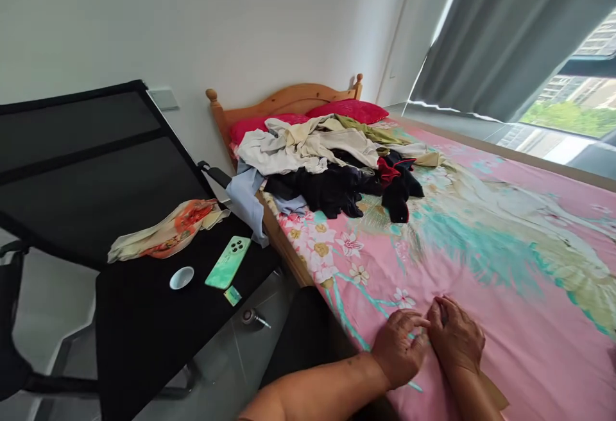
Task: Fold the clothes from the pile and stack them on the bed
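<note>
Low over the near part of the bed, my left hand and my right hand meet with their fingertips close together. The left fingers are drawn together, and one points across to the right thumb. My right hand is curled, knuckles up, on or just above the pink flowered bedsheet. Whatever lies between the fingers of either hand is hidden or too small to name. Beneath my right wrist, a flat tan piece shows at the edge.
A clothes pile lies before red pillows and the wooden headboard. On the black chair are a scarf-like cloth, a small white dish, a green phone and a small card. Grey curtains hang right.
</note>
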Available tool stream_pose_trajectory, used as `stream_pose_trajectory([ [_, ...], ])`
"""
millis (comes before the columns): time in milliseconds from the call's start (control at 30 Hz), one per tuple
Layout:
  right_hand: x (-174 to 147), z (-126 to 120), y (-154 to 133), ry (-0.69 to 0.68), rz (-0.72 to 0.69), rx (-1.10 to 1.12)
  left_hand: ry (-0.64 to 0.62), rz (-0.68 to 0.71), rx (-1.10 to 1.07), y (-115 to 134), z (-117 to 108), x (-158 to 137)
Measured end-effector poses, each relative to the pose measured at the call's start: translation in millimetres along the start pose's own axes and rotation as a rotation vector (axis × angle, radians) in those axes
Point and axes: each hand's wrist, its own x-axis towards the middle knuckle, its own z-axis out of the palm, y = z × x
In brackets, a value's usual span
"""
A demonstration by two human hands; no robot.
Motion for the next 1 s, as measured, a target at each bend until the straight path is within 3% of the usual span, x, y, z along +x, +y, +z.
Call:
stream_pose_trajectory([
  [100,0.9,-3.4,-0.8,0.003,-0.016,-0.008,0.133,0.004,0.04,-7.3,-60.1,-19.5],
  [200,1.0,-5.1,-2.1,0.01,-0.01,-0.006,0.249,-0.004,0.392,-33.9,-157.1,-27.6],
  [300,0.9,-6.0,-3.7,0.014,0.005,-0.018,0.416,-0.221,0.875,-70.3,-260.3,-24.8],
  [400,0.7,-7.1,-4.8,-0.002,0.008,-0.032,0.475,-0.347,1.002,-97.4,-332.7,-26.1],
  [500,-0.4,-8.0,-4.8,-0.03,0.036,-0.043,0.49,-0.431,1.055,-107.5,-361.2,-39.2],
  [667,-3.0,-8.5,-2.2,-0.111,0.114,-0.046,0.53,-0.487,1.226,-97.7,-371.7,-70.6],
  [767,-3.5,-9.1,-0.8,-0.163,0.148,-0.051,0.707,-0.522,1.314,-89.5,-394.2,-88.2],
  [900,-3.9,-11.1,-1.7,-0.201,0.182,-0.061,0.956,-0.621,1.241,-90.0,-431.9,-112.4],
  [1000,-4.2,-12.4,-3.3,-0.228,0.204,-0.086,0.987,-0.685,1.118,-98.1,-447.0,-128.3],
])
